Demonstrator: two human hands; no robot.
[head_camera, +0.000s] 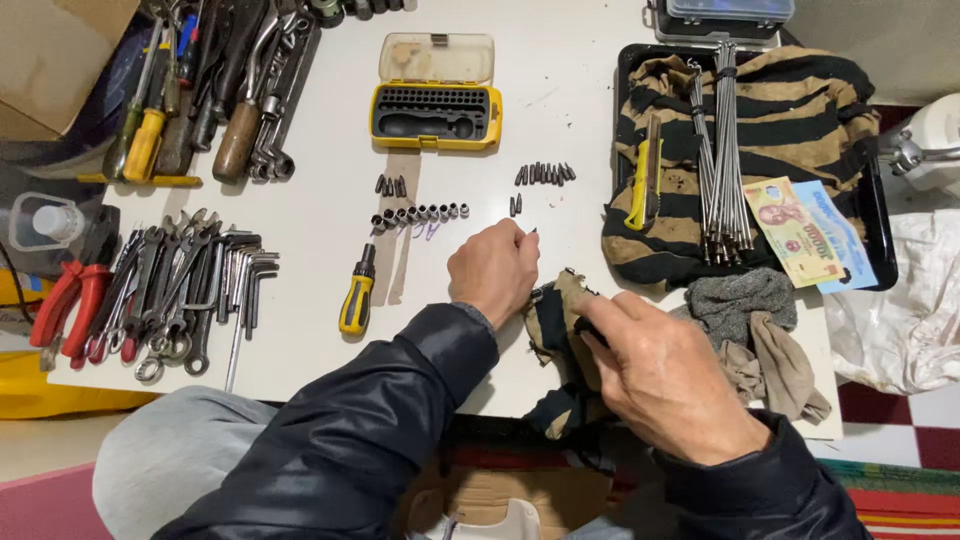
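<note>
The left hand (493, 270) was curled, fingertips pinched on a small dark screwdriver bit (531, 231) that barely showed past them, just below the row of loose bits (545, 174) on the white table (320, 215). The right hand (665, 375) gripped a striped, soiled rag (560, 315) at the table's edge, thumb and fingers closed over the crumpled cloth. Its lower folds hung out of sight. A ridged yellow bit case (436, 112) stood open beyond.
</note>
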